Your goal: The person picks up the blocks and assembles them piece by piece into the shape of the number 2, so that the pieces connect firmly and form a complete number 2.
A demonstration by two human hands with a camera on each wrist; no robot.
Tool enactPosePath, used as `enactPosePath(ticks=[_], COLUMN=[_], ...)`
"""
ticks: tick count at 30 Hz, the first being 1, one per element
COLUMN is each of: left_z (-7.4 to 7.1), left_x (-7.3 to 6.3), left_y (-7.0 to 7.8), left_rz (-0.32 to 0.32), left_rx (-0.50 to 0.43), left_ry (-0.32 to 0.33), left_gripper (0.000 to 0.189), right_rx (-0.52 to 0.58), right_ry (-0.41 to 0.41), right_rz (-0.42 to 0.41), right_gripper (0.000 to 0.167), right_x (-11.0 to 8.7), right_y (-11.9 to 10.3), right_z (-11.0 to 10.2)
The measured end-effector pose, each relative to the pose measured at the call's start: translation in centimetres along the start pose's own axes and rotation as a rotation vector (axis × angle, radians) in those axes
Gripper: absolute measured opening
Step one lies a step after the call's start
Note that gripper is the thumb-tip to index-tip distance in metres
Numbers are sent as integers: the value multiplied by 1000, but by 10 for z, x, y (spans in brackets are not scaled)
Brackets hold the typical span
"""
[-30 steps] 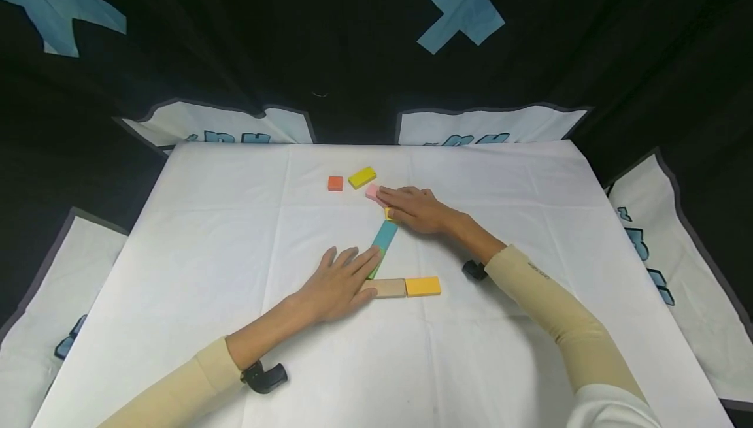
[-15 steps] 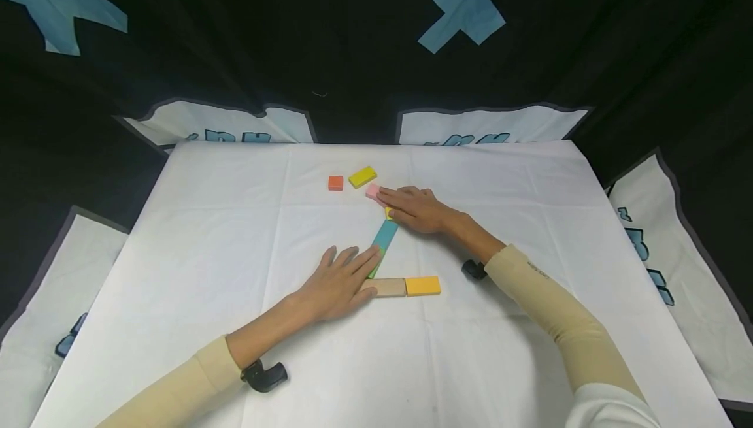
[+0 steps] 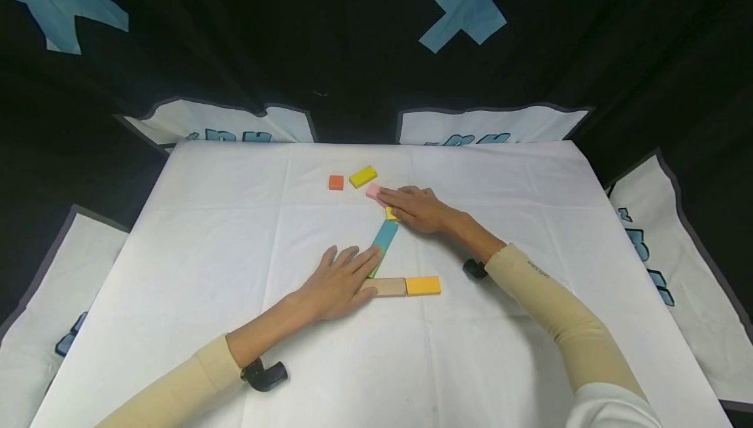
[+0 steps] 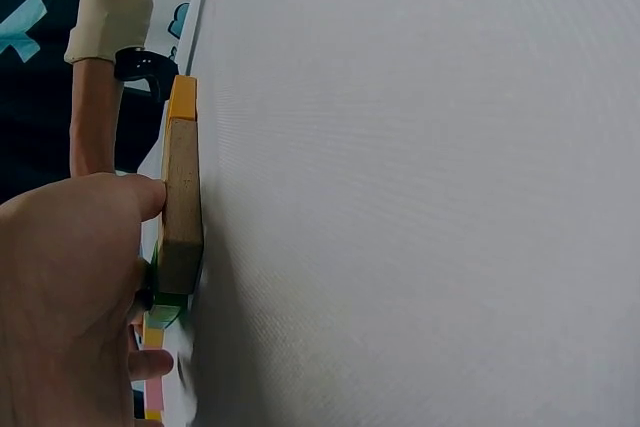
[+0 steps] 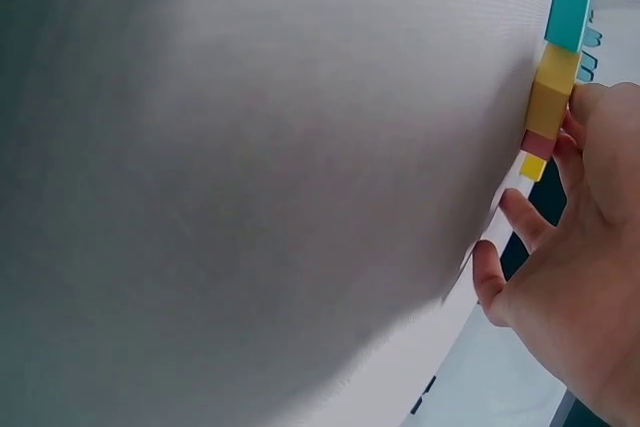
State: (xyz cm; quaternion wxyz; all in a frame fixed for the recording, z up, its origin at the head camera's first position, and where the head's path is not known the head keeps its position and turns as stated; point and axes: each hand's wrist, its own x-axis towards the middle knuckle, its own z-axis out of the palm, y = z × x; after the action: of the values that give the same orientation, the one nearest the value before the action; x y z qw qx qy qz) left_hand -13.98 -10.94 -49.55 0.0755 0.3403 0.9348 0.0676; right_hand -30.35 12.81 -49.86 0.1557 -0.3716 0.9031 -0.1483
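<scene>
My left hand lies with fairly straight fingers over the near end of a row of blocks. Its thumb touches a plain wooden block, and its index finger covers part of a green block. Above the green one runs a teal block. With its fingers extended, my right hand rests at the far end of the row. Its fingertips touch a pink block, and its thumb is on a yellow block, mostly hidden in the head view. An orange-yellow block adjoins the wooden one.
Beyond the pink block lie a bright yellow block and a small orange-red block. All of them are on a white cloth-covered table. Black curtain hangs past its far edge.
</scene>
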Motion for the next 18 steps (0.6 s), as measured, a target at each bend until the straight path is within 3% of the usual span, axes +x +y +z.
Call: enactPosePath(ticks=[11,15,18], left_z=[-6,-13,-22], left_x=[4,7,14], left_y=[1,-3,-14], left_rz=[-45,-57,-91], left_rx=[-149,-243,-318], left_ry=[-8,36,79], left_gripper=[67,64,60], right_rx=[-7,-8,1], right_ry=[3,-7,-16], right_rz=[-4,9,20], right_gripper=[53,54,54], right_x=[-2,-2,0], right_y=[-1,-1,-2], right_z=[0,0,0])
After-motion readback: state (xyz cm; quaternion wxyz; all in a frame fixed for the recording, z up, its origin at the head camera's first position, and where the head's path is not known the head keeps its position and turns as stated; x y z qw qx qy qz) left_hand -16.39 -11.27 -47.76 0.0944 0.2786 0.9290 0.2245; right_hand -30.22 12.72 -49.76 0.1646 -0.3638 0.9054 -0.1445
